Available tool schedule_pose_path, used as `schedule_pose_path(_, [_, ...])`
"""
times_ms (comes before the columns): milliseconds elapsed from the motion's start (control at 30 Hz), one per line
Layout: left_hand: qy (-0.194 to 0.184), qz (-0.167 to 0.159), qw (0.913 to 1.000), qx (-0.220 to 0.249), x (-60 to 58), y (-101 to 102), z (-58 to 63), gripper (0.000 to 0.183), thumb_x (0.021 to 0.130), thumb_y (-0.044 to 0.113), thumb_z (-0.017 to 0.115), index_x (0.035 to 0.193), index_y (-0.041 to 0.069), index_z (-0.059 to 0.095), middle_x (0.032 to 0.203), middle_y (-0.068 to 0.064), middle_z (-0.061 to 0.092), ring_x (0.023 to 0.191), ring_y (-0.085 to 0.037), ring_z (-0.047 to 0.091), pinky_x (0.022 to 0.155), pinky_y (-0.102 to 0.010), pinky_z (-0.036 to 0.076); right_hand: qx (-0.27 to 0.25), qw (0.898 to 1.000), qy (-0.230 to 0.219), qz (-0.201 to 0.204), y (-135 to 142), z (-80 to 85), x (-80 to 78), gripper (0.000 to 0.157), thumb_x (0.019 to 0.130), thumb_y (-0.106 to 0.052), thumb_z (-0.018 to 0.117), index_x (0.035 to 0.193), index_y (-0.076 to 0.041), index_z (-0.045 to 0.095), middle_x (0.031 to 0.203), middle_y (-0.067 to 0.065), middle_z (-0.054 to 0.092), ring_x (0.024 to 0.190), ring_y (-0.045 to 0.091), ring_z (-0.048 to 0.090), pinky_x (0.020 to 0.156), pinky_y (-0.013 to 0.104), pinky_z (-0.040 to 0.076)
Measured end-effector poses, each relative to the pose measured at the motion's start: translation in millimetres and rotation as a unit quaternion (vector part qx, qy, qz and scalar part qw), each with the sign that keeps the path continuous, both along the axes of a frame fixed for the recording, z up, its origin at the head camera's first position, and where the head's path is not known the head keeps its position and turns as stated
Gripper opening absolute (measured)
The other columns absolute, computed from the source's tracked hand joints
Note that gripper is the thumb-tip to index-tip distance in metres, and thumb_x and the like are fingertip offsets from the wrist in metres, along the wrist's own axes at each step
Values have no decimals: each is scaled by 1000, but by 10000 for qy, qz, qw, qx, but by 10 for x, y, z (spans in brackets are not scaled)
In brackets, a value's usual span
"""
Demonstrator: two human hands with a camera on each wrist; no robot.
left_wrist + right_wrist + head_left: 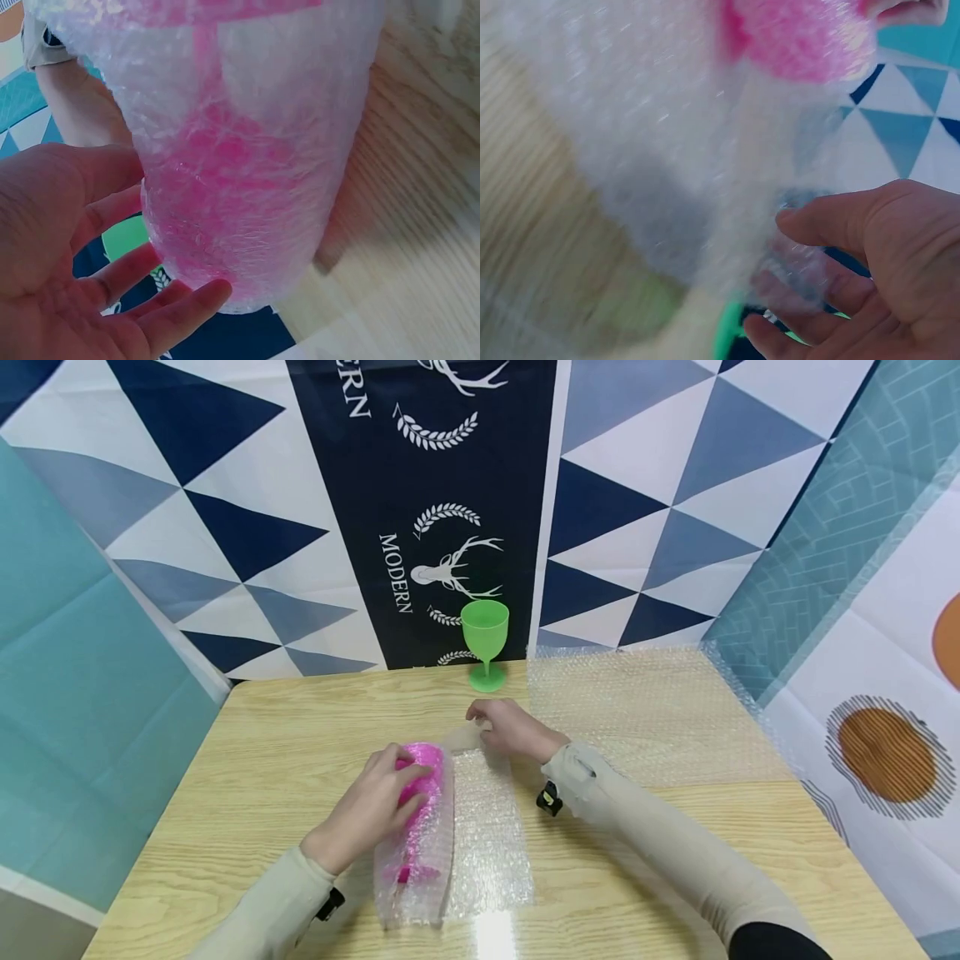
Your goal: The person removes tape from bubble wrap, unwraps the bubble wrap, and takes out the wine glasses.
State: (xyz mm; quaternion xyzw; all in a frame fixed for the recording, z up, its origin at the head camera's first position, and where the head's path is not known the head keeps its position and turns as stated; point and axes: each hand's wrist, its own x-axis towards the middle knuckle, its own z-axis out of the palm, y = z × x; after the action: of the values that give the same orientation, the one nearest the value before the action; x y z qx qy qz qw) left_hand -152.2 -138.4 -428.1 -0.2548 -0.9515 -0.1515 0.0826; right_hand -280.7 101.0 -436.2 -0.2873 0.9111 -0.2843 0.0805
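A pink goblet (420, 789) lies on its side under clear bubble wrap (491, 835), its bowl toward the back of the table. My left hand (378, 806) rests over the bowl end from the left, fingers spread and gently bent. In the left wrist view the fingers (187, 319) lie loosely along the wrapped bowl (232, 202). My right hand (513, 727) pinches the far edge of the wrap, to the right of the goblet. The right wrist view has the thumb (810, 217) on one side of the film (682, 157) and fingers behind it.
A green goblet (485, 635) stands upright at the back edge of the wooden table (300, 752), just beyond my right hand. Another sheet of bubble wrap (645, 718) lies flat at the back right. Patterned cloth (465, 485) hangs behind the table.
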Motion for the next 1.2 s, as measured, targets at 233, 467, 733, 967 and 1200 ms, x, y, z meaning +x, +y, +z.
schedule_pose_path(233, [56, -149, 9998, -103, -17, 36, 23, 32, 90, 21, 81, 121, 11, 76, 118, -12, 60, 112, -33, 58, 95, -41, 58, 95, 9955, 538, 774, -241, 90, 59, 38, 91, 7, 67, 128, 0, 65, 129, 17, 69, 124, 32, 64, 109, 41, 52])
schedule_pose_path(467, [-21, -158, 9998, -108, -22, 55, 18, 31, 92, 20, 80, 121, 12, 76, 119, -13, 58, 112, -35, 56, 94, -41, 58, 176, 9869, 628, 1474, -393, 90, 126, 34, 91, 10, 66, 122, -1, 70, 124, 13, 73, 120, 27, 68, 107, 36, 53])
schedule_pose_path(733, [0, -121, 9999, -121, -17, 51, 24, 30, 92, 21, 79, 121, 13, 75, 120, -14, 57, 111, -35, 55, 92, -41, 57, 356, 9846, 767, 1529, -428, 51, 143, 20, 92, 5, 68, 105, -7, 77, 102, 5, 78, 96, 20, 74, 92, 28, 59])
schedule_pose_path(967, [0, -72, 9999, -85, -7, 39, 35, 31, 91, 20, 80, 121, 12, 75, 118, -13, 57, 112, -35, 56, 93, -40, 58, 297, 9856, 720, 1501, -393, 17, 120, 12, 96, -3, 69, 99, -11, 78, 97, 3, 78, 89, 14, 72, 87, 24, 58])
schedule_pose_path(1200, [-111, 28, 9999, -35, 1, 32, 29, 33, 91, 20, 81, 122, 12, 75, 118, -13, 56, 110, -34, 55, 92, -40, 57, 306, 9868, 718, 1418, -370, -28, 98, 10, 97, -6, 69, 98, -9, 78, 96, 5, 78, 89, 16, 73, 88, 27, 59])
